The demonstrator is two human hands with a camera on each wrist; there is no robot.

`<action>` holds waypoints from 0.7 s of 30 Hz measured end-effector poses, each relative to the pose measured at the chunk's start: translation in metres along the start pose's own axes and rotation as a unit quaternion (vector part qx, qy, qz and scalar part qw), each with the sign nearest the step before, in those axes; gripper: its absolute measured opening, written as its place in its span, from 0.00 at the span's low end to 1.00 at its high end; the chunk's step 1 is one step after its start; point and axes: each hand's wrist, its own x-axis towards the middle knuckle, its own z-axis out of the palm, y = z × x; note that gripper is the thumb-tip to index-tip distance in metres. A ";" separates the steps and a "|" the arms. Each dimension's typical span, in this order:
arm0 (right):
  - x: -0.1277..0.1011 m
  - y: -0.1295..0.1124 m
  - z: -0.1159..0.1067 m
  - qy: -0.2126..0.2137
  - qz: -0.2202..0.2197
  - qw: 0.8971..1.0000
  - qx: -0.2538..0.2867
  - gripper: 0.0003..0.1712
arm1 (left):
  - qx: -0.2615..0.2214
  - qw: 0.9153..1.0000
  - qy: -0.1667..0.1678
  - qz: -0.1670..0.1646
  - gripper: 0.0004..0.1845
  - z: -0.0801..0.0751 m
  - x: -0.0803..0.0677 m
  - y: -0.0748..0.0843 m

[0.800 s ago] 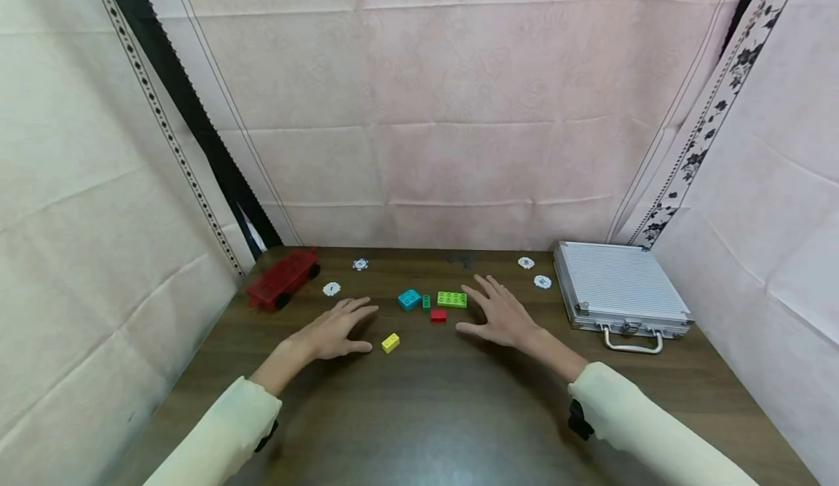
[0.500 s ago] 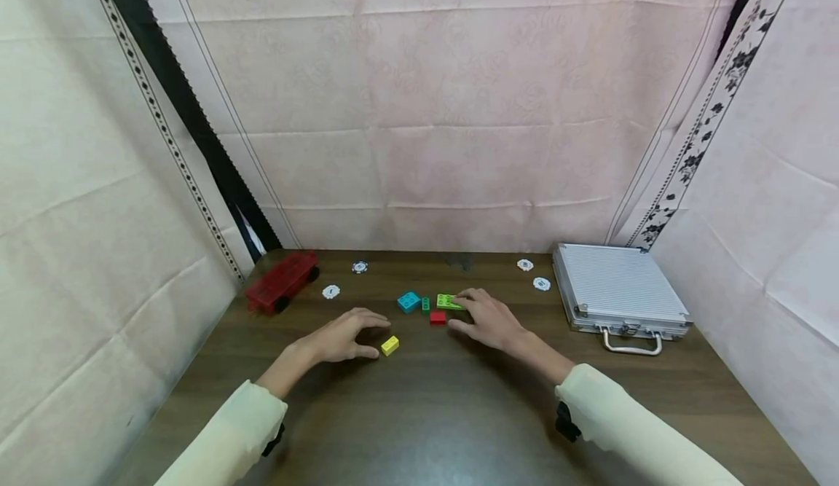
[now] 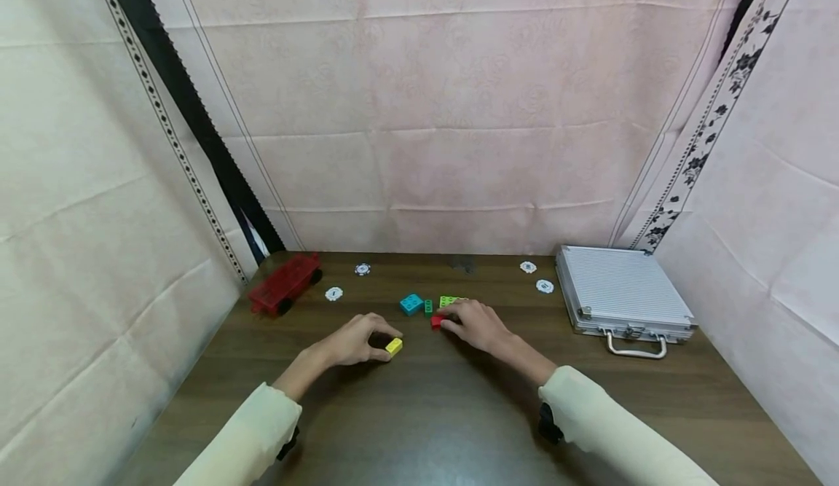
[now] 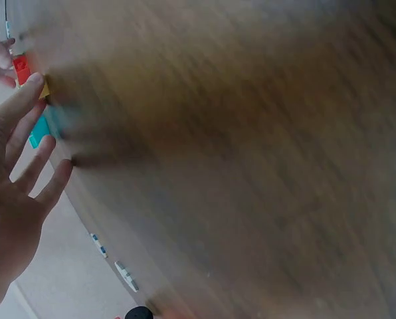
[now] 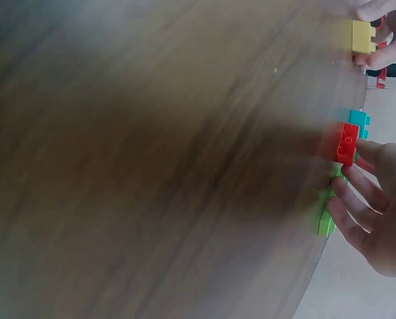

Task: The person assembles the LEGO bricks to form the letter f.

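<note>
On the dark wooden table (image 3: pixel 419 413) my left hand (image 3: pixel 381 339) pinches a small yellow brick (image 3: pixel 393 346) between thumb and forefinger; the right wrist view shows that yellow brick (image 5: pixel 363 36) with fingers on both sides. My right hand (image 3: pixel 448 320) has its fingertips round a small red brick (image 3: pixel 435 321), seen closer as the red brick (image 5: pixel 347 143). Its other fingers lie over a light green brick (image 3: pixel 448 301). A teal brick (image 3: pixel 411 304) and a tiny dark green brick (image 3: pixel 427 305) sit just behind. Both wrist views are blurred.
A red wheeled toy cart (image 3: pixel 285 282) stands at the back left. White poker chips (image 3: pixel 333 294) lie scattered along the back of the table. A ribbed aluminium case (image 3: pixel 623 296) with a handle lies at the right. Pink cloth walls enclose the table.
Both hands were flat and spread on the table. The left hand has slid right and curled onto the yellow brick; the right hand has moved left and closed its fingers on the red brick.
</note>
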 end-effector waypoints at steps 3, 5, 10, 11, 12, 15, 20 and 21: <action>0.002 -0.002 0.001 0.001 0.006 1.000 0.008 0.16 | 0.004 1.000 0.017 -0.008 0.21 0.003 0.002 0.001; 0.003 -0.002 0.002 -0.001 0.009 1.000 0.013 0.16 | 0.005 0.999 0.032 -0.002 0.19 0.006 0.003 0.001; 0.003 0.000 0.004 -0.015 0.014 0.999 0.031 0.15 | -0.002 0.998 0.054 0.010 0.16 0.012 0.009 0.005; 0.002 0.000 0.004 -0.018 0.014 0.999 0.036 0.15 | -0.006 0.998 0.057 0.010 0.15 0.014 0.010 0.006; 0.002 0.000 0.004 -0.021 0.017 0.999 0.041 0.14 | -0.010 0.998 0.058 0.007 0.15 0.015 0.012 0.007; 0.001 0.001 0.005 -0.027 0.018 0.998 0.058 0.13 | -0.018 0.998 0.063 0.004 0.15 0.019 0.016 0.009; 0.000 0.002 0.005 -0.017 0.003 0.995 0.098 0.12 | -0.029 0.997 0.073 -0.007 0.15 0.023 0.021 0.011; -0.001 0.002 0.005 -0.018 0.000 0.995 0.103 0.13 | -0.033 0.997 0.075 -0.010 0.15 0.023 0.022 0.011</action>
